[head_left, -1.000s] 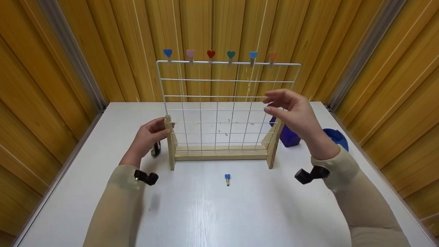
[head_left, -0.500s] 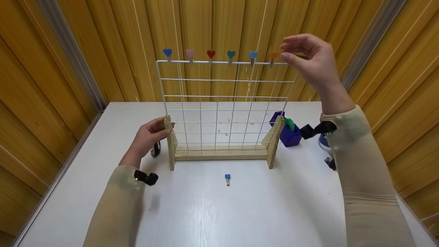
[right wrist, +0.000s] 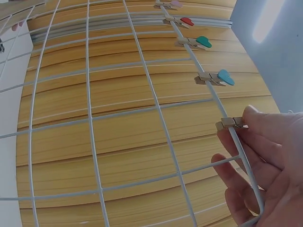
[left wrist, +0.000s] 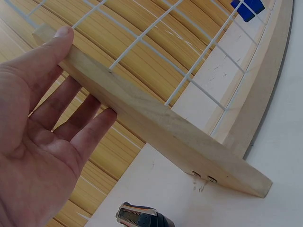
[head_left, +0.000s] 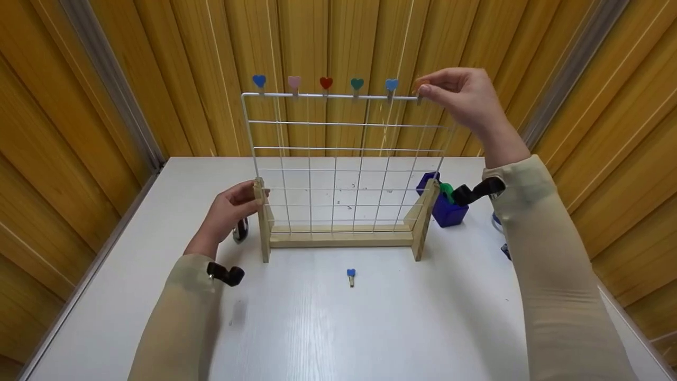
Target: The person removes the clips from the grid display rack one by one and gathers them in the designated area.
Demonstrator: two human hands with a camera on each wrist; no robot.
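My left hand (head_left: 230, 209) grips the left wooden upright (left wrist: 151, 111) of a white wire grid rack (head_left: 346, 125), thumb on one side and fingers on the other. At the grid's top right corner, my right hand (head_left: 465, 98) pinches a wooden clothespin (right wrist: 230, 122) with an orange heart (head_left: 421, 83), which sits on the top wire. Along the same wire to the left stand several more heart clothespins, among them a light blue one (head_left: 391, 84), a green one (head_left: 357, 84) and a red one (head_left: 326, 83). A blue heart clothespin (head_left: 351, 277) lies on the table before the rack.
Right of the rack lies a dark blue container (head_left: 449, 214) with something green at it. A black object (left wrist: 144, 216) lies beside the rack's left foot. Yellow wooden panels (head_left: 180, 69) stand behind the white table (head_left: 296, 317).
My right hand rose from the rack's right side to above the top corner, then moved left and took hold of the orange heart clothespin. The left hand has stayed on the upright.
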